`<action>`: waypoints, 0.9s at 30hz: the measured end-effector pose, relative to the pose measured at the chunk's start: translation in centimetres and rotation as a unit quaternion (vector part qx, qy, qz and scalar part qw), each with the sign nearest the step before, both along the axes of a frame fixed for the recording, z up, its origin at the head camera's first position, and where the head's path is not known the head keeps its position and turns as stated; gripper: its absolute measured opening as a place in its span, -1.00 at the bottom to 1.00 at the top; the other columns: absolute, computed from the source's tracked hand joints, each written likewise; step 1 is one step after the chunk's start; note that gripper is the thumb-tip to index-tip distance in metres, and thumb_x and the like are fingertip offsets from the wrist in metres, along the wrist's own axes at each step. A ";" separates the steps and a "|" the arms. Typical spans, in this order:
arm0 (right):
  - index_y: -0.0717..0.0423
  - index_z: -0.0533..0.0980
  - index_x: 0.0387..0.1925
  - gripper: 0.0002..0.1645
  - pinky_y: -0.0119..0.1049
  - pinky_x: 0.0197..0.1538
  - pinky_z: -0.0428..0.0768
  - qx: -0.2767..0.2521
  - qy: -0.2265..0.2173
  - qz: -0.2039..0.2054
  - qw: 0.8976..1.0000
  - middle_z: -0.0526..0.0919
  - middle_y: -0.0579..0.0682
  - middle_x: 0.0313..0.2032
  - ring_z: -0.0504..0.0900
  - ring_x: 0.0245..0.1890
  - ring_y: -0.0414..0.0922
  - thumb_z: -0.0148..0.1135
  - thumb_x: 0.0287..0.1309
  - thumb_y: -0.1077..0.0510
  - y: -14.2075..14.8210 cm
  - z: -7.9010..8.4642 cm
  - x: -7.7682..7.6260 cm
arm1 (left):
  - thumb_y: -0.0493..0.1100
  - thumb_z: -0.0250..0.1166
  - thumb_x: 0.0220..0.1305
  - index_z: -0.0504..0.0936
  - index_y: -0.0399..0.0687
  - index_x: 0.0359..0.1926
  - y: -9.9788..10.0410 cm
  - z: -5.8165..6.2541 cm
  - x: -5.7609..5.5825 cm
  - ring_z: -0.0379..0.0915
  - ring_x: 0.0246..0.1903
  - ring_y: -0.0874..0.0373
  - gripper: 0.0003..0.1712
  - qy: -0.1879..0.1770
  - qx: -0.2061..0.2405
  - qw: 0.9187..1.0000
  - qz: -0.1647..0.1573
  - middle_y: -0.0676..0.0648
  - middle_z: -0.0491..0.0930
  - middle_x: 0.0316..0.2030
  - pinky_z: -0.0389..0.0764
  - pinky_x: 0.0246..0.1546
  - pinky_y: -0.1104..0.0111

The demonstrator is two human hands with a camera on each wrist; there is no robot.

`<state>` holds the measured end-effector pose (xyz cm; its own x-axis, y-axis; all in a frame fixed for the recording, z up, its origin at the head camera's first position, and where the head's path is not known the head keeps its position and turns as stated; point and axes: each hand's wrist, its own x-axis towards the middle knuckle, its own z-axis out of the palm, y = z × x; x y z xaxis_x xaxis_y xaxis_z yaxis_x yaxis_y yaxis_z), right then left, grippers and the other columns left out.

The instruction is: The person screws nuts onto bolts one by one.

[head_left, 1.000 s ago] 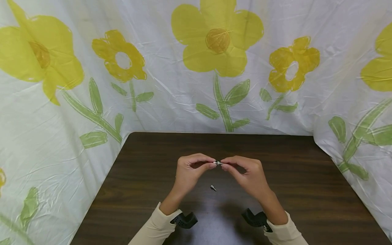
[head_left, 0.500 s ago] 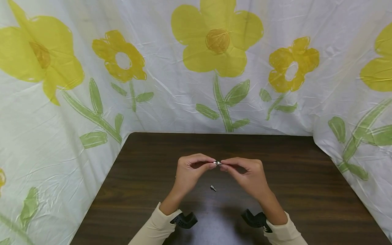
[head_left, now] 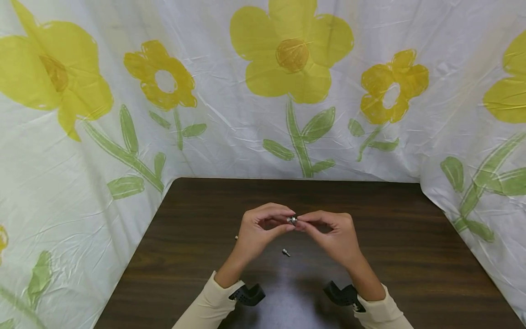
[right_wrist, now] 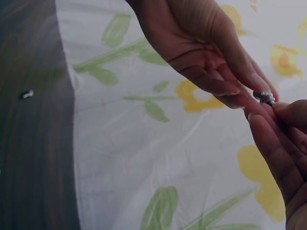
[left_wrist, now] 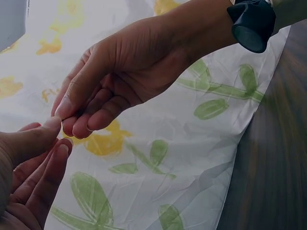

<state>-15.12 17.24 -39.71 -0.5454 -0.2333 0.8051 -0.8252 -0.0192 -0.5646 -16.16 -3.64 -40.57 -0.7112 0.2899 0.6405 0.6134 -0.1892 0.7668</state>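
Note:
A small metal bolt with a wider, nut-like part on it is between my two hands above the table. My right hand pinches one end between thumb and forefinger. The fingertips of my left hand stand apart around the other end, thumb below and forefinger above. Seen from the right wrist, the bolt shows its silvery, ridged part right at the left thumb tip. In the left wrist view, fingers hide it. Another small bolt lies on the table just below the hands.
The dark wood table has a white curtain with yellow flowers around its far and side edges. A tiny light-coloured piece lies just left of the left hand. Each wrist wears a black camera mount.
The left thumb and forefinger have spread apart from their pinch on the bolt and shifted slightly right. The right hand keeps its pinch. The bolt on the table stays put.

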 end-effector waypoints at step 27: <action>0.29 0.69 -0.26 -0.65 -0.31 -0.23 0.73 -0.009 -0.010 0.027 1.000 0.75 0.23 -0.32 0.77 -0.31 0.00 0.40 -0.07 0.66 -0.1 0.1 0.2 | -0.50 0.40 0.20 0.70 -0.40 -0.15 0.1 0.2 0.2 0.68 -0.25 0.16 -0.82 -0.033 -0.025 0.999 0.012 -0.28 0.70 -0.23 0.73 -0.19 0.24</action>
